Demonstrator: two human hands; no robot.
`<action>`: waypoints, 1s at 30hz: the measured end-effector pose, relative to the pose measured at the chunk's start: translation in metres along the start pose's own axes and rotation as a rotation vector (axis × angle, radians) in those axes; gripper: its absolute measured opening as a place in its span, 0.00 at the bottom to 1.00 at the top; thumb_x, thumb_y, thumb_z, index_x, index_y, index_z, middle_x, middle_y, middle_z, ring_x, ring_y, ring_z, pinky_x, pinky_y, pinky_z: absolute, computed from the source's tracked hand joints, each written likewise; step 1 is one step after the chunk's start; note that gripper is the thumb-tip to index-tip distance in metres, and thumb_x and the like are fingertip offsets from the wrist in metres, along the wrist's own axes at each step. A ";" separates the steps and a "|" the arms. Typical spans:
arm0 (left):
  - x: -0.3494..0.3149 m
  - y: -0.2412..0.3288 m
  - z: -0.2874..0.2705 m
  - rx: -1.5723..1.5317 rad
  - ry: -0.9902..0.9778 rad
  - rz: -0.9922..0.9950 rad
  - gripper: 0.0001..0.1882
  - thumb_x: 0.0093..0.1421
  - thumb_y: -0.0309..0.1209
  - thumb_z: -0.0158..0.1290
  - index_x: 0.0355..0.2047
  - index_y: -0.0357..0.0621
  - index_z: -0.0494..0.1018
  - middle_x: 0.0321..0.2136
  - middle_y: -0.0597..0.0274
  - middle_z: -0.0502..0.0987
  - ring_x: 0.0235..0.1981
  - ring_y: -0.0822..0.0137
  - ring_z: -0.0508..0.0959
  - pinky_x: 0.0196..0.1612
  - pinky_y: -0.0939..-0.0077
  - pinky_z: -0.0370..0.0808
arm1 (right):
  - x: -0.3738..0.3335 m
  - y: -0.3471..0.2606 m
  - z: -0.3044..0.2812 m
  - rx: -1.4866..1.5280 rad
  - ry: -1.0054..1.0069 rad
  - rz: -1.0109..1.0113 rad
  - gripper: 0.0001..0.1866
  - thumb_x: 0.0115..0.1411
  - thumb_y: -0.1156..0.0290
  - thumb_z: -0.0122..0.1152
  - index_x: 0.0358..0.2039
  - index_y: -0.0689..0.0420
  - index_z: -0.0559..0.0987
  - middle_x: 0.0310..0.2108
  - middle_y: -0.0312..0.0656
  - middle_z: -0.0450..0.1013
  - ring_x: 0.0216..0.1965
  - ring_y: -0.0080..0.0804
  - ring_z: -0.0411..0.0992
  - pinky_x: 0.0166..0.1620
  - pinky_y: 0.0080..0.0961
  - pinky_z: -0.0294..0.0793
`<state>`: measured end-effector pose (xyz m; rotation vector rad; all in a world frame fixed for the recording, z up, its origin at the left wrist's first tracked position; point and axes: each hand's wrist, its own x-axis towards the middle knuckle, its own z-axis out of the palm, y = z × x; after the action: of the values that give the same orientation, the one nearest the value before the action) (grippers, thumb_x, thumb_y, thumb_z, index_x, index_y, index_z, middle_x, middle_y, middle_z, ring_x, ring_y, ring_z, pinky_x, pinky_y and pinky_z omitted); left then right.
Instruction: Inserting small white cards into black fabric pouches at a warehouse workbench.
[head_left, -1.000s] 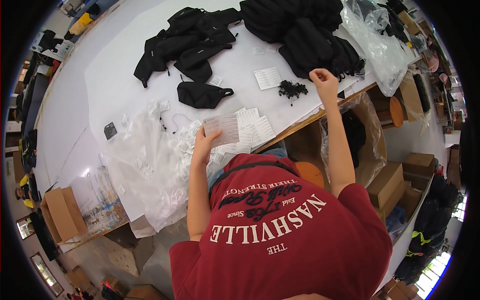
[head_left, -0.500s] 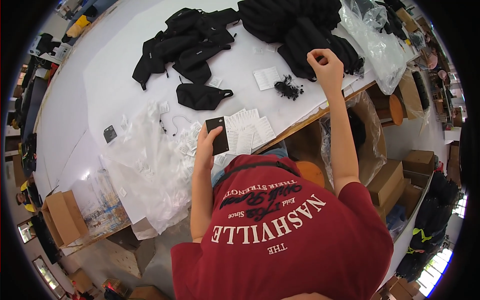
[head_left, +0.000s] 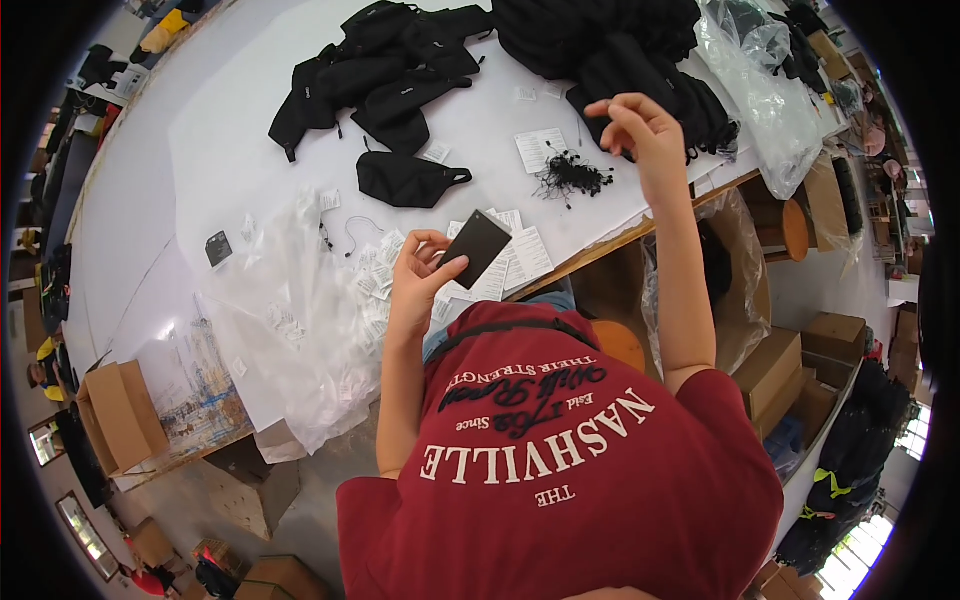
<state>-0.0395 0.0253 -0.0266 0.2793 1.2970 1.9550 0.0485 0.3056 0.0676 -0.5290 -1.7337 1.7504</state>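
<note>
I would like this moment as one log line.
left hand: holds black card | right hand: near black cords, grasp unclear | table: white cards, black fabric pieces

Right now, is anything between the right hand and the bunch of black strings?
Nothing visible stands between the right hand and the black strings; a white card lies on the strings' other side.

On my feed I have an open cardboard box at left, brown cartons at right, an orange stool beyond them and a window lower right.
</note>
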 end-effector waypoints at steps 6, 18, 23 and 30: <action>-0.006 0.008 0.017 0.221 0.026 0.083 0.21 0.51 0.21 0.59 0.47 0.38 0.70 0.25 0.71 0.67 0.31 0.79 0.72 0.35 0.84 0.72 | -0.061 0.025 0.057 0.025 -0.281 0.248 0.05 0.53 0.72 0.62 0.28 0.60 0.77 0.16 0.25 0.62 0.18 0.09 0.56 0.23 0.11 0.54; -0.020 0.027 0.038 0.572 0.130 0.292 0.11 0.53 0.22 0.56 0.39 0.36 0.75 0.24 0.64 0.70 0.23 0.76 0.74 0.26 0.84 0.74 | -0.085 0.019 0.090 -0.351 -0.336 0.028 0.05 0.50 0.74 0.62 0.28 0.60 0.76 0.12 0.26 0.48 0.17 0.13 0.47 0.21 0.17 0.47; -0.021 0.028 0.038 0.588 0.128 0.303 0.12 0.53 0.22 0.56 0.39 0.37 0.76 0.24 0.63 0.70 0.23 0.74 0.75 0.26 0.83 0.74 | -0.085 0.019 0.090 -0.407 -0.320 -0.051 0.06 0.50 0.74 0.63 0.28 0.60 0.76 0.12 0.27 0.48 0.16 0.14 0.47 0.21 0.18 0.48; -0.020 0.027 0.037 0.625 0.119 0.314 0.12 0.53 0.22 0.56 0.39 0.37 0.76 0.24 0.62 0.70 0.23 0.72 0.76 0.26 0.80 0.74 | -0.085 0.020 0.089 -0.471 -0.354 -0.134 0.06 0.51 0.73 0.63 0.29 0.58 0.76 0.12 0.30 0.50 0.15 0.18 0.50 0.20 0.20 0.51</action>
<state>-0.0179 0.0318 0.0175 0.7142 2.0284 1.7767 0.0489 0.1834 0.0422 -0.2928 -2.3945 1.3997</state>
